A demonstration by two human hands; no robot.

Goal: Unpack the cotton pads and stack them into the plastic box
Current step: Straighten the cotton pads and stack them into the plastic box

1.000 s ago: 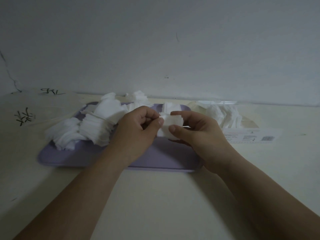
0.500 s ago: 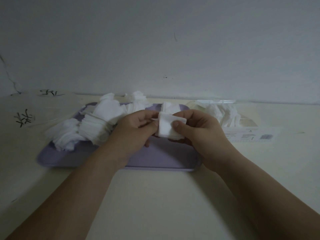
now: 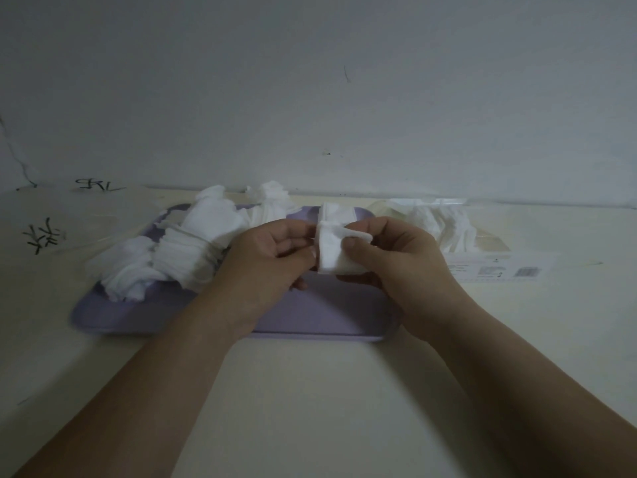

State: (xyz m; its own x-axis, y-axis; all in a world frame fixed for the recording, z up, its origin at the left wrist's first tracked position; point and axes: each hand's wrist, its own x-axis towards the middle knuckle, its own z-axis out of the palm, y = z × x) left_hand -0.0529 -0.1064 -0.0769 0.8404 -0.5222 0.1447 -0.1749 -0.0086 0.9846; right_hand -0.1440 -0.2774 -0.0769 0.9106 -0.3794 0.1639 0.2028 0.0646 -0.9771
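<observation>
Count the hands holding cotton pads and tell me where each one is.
2. The left hand pinches the left edge of the small pad stack over the purple tray; the right hand pinches its right side, thumb on front. No other hand shows.

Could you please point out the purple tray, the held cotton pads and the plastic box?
purple tray (image 3: 327,315), head view, bare front floor.
held cotton pads (image 3: 331,255), head view, front face.
plastic box (image 3: 489,244), head view, right end.

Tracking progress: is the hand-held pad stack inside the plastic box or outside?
Outside. Left hand and right hand pinch the pad stack over the purple tray, left of the plastic box.
</observation>
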